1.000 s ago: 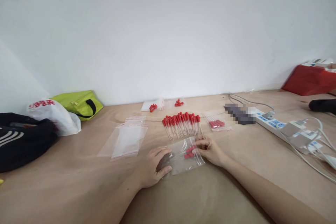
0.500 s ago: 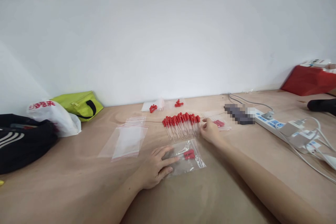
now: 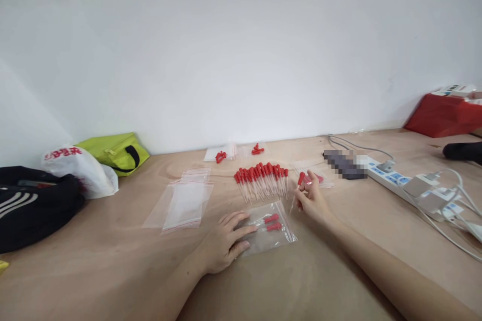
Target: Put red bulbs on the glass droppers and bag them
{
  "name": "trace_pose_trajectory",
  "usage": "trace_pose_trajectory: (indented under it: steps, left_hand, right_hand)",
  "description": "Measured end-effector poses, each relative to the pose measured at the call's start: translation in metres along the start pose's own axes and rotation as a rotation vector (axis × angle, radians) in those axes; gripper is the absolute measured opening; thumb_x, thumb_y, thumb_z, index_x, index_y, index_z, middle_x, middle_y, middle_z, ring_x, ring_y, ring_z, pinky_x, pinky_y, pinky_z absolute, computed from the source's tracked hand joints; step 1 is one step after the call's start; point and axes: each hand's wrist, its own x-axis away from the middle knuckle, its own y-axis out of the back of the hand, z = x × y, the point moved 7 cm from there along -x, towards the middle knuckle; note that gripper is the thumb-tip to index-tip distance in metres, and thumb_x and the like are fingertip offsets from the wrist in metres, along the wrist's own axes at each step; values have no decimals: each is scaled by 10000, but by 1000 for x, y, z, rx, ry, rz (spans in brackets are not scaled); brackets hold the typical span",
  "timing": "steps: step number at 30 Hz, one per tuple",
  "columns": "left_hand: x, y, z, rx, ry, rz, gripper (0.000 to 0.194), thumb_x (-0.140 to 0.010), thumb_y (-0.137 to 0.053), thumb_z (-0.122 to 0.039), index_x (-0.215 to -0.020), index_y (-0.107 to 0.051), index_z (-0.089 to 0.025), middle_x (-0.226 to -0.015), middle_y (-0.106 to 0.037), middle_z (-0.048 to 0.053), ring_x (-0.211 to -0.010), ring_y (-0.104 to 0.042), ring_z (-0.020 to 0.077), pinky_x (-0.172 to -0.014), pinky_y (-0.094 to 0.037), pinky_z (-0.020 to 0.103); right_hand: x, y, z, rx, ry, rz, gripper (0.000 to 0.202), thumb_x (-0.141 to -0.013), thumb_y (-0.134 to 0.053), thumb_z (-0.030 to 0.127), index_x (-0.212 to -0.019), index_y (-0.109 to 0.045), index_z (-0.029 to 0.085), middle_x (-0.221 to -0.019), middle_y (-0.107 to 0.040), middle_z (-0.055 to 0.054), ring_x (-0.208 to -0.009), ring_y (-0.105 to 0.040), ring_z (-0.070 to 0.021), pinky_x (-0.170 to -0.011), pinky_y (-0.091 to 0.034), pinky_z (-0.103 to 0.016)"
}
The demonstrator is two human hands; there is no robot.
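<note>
My right hand (image 3: pixel 311 200) pinches a glass dropper (image 3: pixel 300 179) with a red bulb, bulb up and thin tube slanting down. Just left of it lies a row of red-bulbed droppers (image 3: pixel 259 175), side by side with tubes toward me. My left hand (image 3: pixel 228 238) rests with fingers spread on the left part of a clear zip bag (image 3: pixel 259 246). Inside that bag are two droppers (image 3: pixel 273 226), their red bulbs toward the zip end at right; my fingers partly cover their tubes.
Flat zip bags (image 3: pixel 184 205) lie at left. Bags with red bulbs (image 3: pixel 220 156) lie by the wall, and a filled bag (image 3: pixel 327 183) sits behind my right hand. A power strip (image 3: pixel 387 175) with chargers is at right; a black bag (image 3: pixel 41 210) and a green bag (image 3: pixel 113 153) are at left.
My right hand has lifted a dropper from the right end of the row and drawn it right and toward me. My left hand stays on the bag, where both bulbs now show apart.
</note>
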Motion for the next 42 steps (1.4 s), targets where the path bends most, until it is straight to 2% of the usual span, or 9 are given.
trace_pose_trajectory:
  steps: [4,12,16,21,26,31,36,39,42]
  left_hand:
    - [0,2,-1,12,10,-5,336,-859,-421,-315,-1188,-486,-300,-1290,-434,42,-1185,-373,249,-969,-325,457]
    - [0,1,0,34,11,2,341,-855,-431,-297,-1192,-483,-304,-1284,-454,18,-1208,-350,233,-977,-322,449]
    - [-1,1,-1,44,15,11,348,-853,-432,-296,-1198,-477,-295,-1282,-462,16,-1215,-340,233,-977,-320,455]
    - [-1,-1,1,22,18,28,346,-860,-423,-306,-1201,-476,-285,-1293,-449,24,-1221,-330,235,-980,-315,455]
    - [-1,-3,3,-1,24,41,369,-866,-413,-307,-1233,-438,-279,-1313,-423,27,-1230,-317,235,-987,-306,456]
    - [-2,-2,0,-16,26,51,388,-868,-409,-305,-1253,-412,-260,-1309,-426,39,-1227,-323,231,-993,-304,445]
    - [-2,-2,0,-28,21,57,382,-869,-404,-307,-1242,-426,-229,-1305,-428,53,-1227,-322,232,-995,-304,442]
    - [-2,-3,1,-28,17,57,385,-867,-408,-297,-1247,-417,-235,-1306,-427,49,-1227,-322,230,-995,-305,445]
    - [-1,-3,1,-27,8,46,386,-864,-416,-287,-1248,-414,-248,-1300,-433,45,-1223,-328,231,-990,-312,445]
  right_hand:
    - [19,-3,0,-122,-38,26,892,-659,-587,381,-1314,9,268,-681,-467,75,-457,-517,-104,-403,-435,-234]
    - [25,-12,3,-198,-69,36,730,-660,-600,437,-1216,-170,240,-618,-470,89,-467,-538,-110,-427,-462,-241]
    - [27,-12,-2,-189,-78,48,689,-651,-608,468,-1164,-205,247,-610,-479,91,-468,-547,-116,-427,-468,-247]
    - [26,-15,-5,-246,-66,38,581,-670,-599,494,-1056,-233,260,-647,-519,75,-517,-580,-126,-525,-508,-299]
    - [31,-17,-6,-313,-117,53,516,-690,-571,520,-1039,-293,259,-675,-551,53,-548,-586,-129,-561,-505,-312]
    - [38,-25,-7,-164,-149,174,411,-660,-593,517,-892,-512,186,-654,-555,22,-545,-546,-105,-543,-471,-263]
    - [41,-33,-10,-31,-168,305,365,-611,-655,457,-823,-544,181,-582,-541,45,-405,-433,-65,-375,-337,-197]
    - [41,-40,-10,44,-116,377,299,-612,-664,431,-725,-568,171,-591,-573,21,-446,-456,-78,-410,-347,-202]
    - [40,-43,-1,182,8,381,255,-659,-629,426,-685,-625,172,-647,-602,-14,-570,-522,-123,-508,-398,-236]
